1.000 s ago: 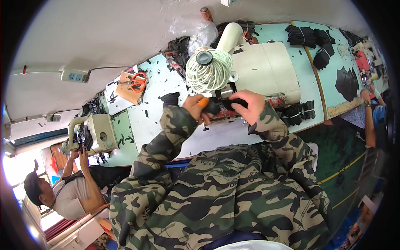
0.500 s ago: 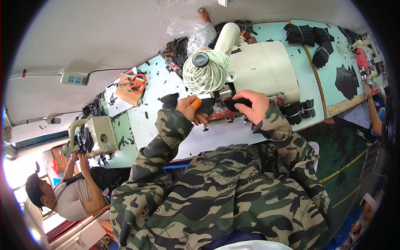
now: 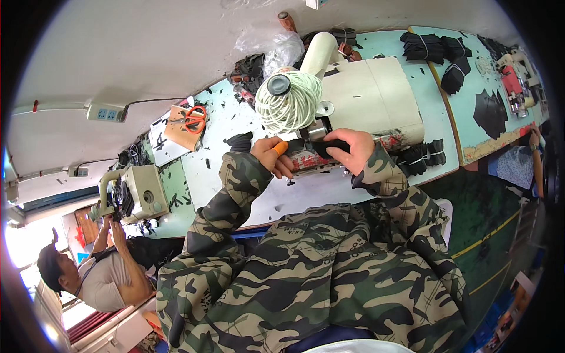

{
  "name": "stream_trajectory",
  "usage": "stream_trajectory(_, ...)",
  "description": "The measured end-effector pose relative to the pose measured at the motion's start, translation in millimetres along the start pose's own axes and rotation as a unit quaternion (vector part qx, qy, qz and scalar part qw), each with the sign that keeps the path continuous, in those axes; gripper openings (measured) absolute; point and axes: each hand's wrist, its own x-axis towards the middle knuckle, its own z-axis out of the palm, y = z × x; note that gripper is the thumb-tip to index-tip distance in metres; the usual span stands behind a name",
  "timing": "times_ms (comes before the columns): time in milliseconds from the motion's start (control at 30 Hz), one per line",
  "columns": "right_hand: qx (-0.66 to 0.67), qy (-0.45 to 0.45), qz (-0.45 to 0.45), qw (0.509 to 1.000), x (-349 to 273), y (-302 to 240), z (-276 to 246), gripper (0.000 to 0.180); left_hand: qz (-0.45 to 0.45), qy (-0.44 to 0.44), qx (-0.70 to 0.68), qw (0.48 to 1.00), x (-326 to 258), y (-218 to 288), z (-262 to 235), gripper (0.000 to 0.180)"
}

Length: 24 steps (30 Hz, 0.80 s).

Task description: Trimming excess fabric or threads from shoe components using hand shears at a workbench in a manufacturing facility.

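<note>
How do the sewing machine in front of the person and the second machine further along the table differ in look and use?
The near sewing machine is cream, looks larger in this view, and has a big handwheel wound with pale cord; the far machine looks smaller and greenish-cream. The left hand and right hand work at the near one; another person's hands reach the far one. Both stand on the same light green table.

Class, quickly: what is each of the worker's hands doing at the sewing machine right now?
Left hand: closed on the black piece, an orange cover on one finger.
Right hand: closed over the same black piece, beside the sewing machine.
</note>
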Motion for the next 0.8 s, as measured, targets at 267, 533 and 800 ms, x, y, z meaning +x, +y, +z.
stream_trajectory(267, 0.029, 0.015, -0.043, 0.999, 7, 0, 18, 0.023, 0.010, -0.045, 0.079, 0.996, 10, 16, 17, 0.025)
stream_trajectory(533, -0.138, 0.278, -0.152, 0.938, 3, 14, -17, 0.039, 0.057, -0.013, 0.040, 0.997, 1, 12, 9, 0.021)
stream_trajectory(800, -0.245, 0.305, -0.240, 0.888, -5, 43, -4, 0.024, 0.188, 0.136, -0.013, 0.973, -5, -21, 1, 0.022)
